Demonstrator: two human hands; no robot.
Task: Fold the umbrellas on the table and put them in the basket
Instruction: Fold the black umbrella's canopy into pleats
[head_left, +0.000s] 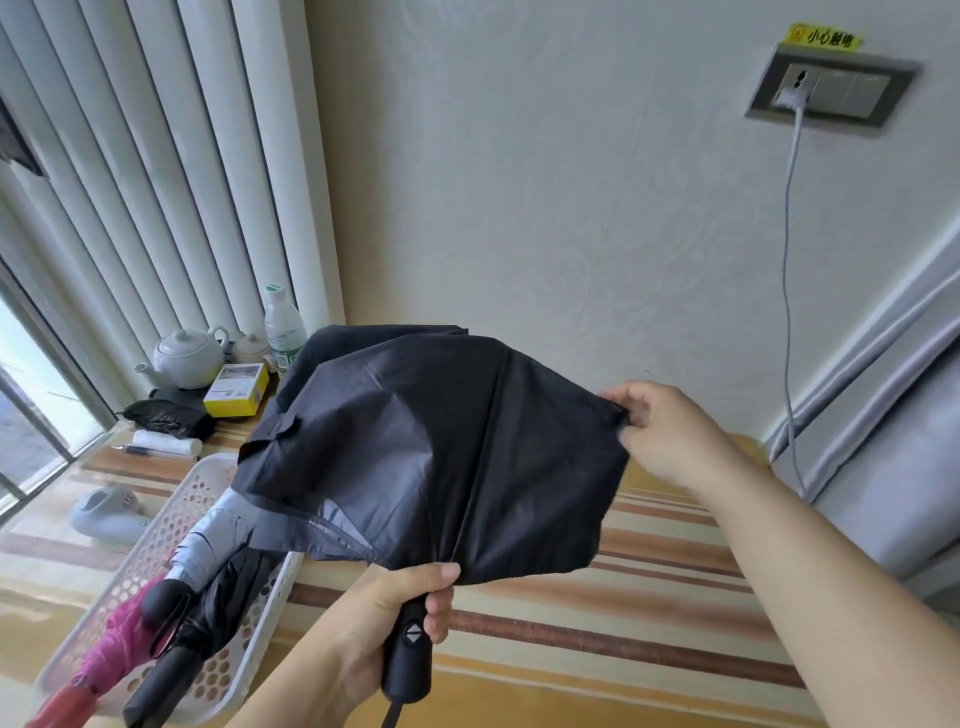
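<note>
Black umbrella (431, 457), half-collapsed at frame centre: left hand (384, 618) clenches its handle while right hand (660, 431) pinches the canopy edge, apparently to gather folds. White basket (171, 525), lower left, holds 3 folded ones.

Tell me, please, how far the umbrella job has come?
Done: folded pink, grey and black umbrellas lie in the white perforated basket. In hand: left hand grips the black umbrella handle; right hand pinches its canopy edge. Left: folding and storing it.

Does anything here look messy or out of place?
Mostly the black umbrella: its canopy hangs crumpled, half folded, between the left hand on the handle and the right hand pinching its edge. Nothing looks spilled or broken.
</note>
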